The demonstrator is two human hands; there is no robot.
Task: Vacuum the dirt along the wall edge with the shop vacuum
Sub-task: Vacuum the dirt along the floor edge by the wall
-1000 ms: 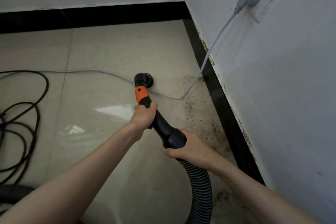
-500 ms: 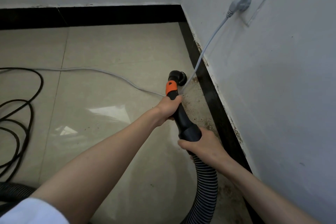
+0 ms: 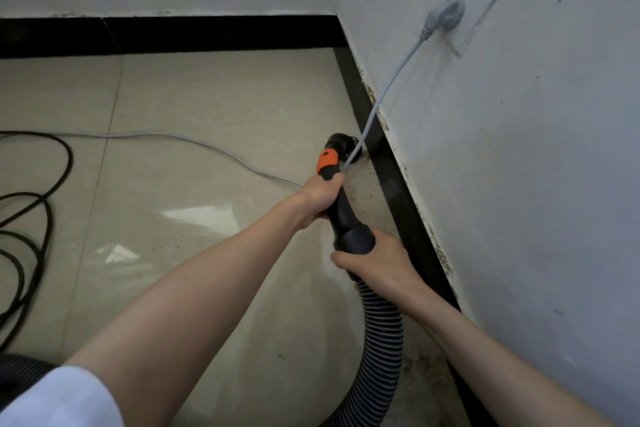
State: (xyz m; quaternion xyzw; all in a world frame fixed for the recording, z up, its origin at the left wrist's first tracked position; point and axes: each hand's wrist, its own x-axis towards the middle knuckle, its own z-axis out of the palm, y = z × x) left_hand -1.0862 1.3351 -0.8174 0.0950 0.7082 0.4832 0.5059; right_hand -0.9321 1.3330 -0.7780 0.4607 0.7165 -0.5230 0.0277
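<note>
Glossy beige floor tiles meet a black baseboard in the corner. Far to the left of my hands a black cable lies in loops, and a grey cord runs across the floor toward them. My left hand grips the vacuum wand just below its orange collar. Beyond it the nozzle sits against the baseboard, on the dirt. My right hand wraps the cuff where the ribbed hose begins. Further right, the cord climbs to a plug in the wall outlet.

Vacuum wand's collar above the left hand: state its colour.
Orange, on the black plastic vacuum wand's collar, head view.
</note>
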